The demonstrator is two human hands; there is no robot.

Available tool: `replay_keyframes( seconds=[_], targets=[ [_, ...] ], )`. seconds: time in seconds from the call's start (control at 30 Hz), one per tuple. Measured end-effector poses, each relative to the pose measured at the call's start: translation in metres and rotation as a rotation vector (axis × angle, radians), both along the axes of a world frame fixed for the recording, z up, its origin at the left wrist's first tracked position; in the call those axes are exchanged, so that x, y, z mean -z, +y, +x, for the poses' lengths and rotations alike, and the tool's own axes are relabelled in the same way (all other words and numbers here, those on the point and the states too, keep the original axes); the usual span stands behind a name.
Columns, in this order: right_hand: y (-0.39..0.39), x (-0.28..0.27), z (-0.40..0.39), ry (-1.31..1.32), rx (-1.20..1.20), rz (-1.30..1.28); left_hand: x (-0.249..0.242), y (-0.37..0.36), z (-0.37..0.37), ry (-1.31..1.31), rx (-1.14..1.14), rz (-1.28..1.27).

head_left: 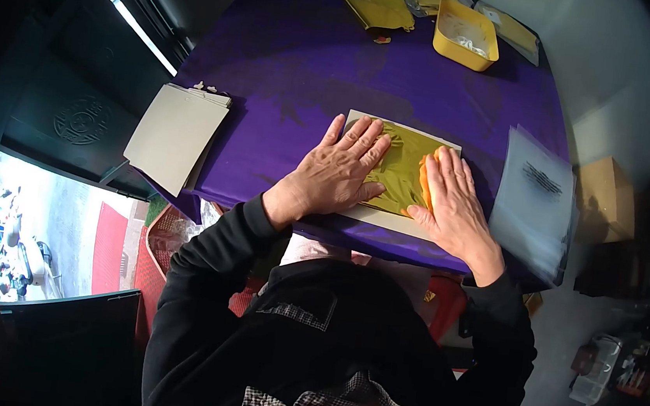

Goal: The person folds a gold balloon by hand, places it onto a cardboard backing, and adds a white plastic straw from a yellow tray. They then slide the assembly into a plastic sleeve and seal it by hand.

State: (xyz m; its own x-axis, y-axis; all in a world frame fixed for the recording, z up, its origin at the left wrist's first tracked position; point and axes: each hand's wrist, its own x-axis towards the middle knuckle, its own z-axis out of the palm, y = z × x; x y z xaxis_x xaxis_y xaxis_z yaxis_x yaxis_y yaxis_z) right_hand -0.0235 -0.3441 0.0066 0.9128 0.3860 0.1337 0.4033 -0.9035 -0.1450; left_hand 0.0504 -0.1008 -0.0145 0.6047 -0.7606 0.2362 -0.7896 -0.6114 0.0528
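Note:
My left hand (338,167) lies flat with fingers spread over the left part of a shiny olive-yellow cloth (400,167). Under the cloth is a pale flat board (387,221), whose edges show at the top and bottom. On the cloth's right side rests my right hand (456,208), fingers stretched out and thumb pointing left. A strip of orange material (425,183) peeks out along its inner side, mostly hidden beneath the palm and fingers.
The purple-covered table (299,67) carries a stack of pale boards (175,134) at left and clear plastic sleeves (533,199) at right. Farther back are a yellow tub (464,54) with white material and folded yellow cloth pieces (380,1). A cardboard box (607,200) stands beyond the right edge.

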Motion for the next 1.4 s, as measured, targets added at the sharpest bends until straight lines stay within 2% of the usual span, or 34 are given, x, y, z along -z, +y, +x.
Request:
replay_keyframes(
  seconds=[0.07, 0.13, 0.37, 0.43, 0.47, 0.57, 0.6, 0.7, 0.97, 1.2, 1.33, 1.4],
  targets=[
    [0.001, -0.006, 0.000, 0.026, 0.013, 0.014, 0.002, -0.001, -0.001, 0.006, -0.012, -0.012],
    [0.006, -0.008, 0.008, -0.119, -0.018, 0.051, -0.002, -0.001, -0.002, 0.001, -0.023, 0.022],
    [0.024, 0.022, 0.026, -0.071, -0.101, 0.013, -0.006, 0.005, 0.003, 0.057, -0.016, 0.000],
    [0.026, 0.015, 0.026, -0.001, -0.071, -0.063, -0.019, 0.015, 0.010, 0.293, 0.010, -0.278],
    [0.027, 0.015, 0.027, -0.002, -0.079, -0.064, -0.027, 0.020, 0.006, 0.205, -0.056, -0.421],
    [0.025, 0.019, 0.026, -0.058, -0.098, 0.014, -0.044, 0.031, -0.001, 0.212, -0.369, -0.788],
    [0.026, 0.018, 0.027, -0.062, -0.113, 0.009, -0.042, 0.031, -0.007, 0.204, -0.381, -0.796],
    [0.026, 0.016, 0.027, -0.022, -0.101, -0.015, -0.031, 0.029, -0.016, 0.506, -0.445, -1.042],
    [0.024, 0.018, 0.027, -0.014, -0.106, 0.047, -0.025, 0.008, -0.015, 0.640, -0.474, -0.891],
    [0.023, 0.017, 0.027, -0.041, -0.120, 0.030, -0.032, 0.000, -0.019, 0.595, -0.506, -0.769],
    [0.022, 0.018, 0.026, -0.038, -0.121, 0.072, -0.032, -0.002, -0.015, 0.589, -0.550, -0.791],
    [0.022, 0.019, 0.026, -0.037, -0.122, 0.083, -0.030, -0.002, -0.010, 0.711, -0.589, -0.850]
  ],
)
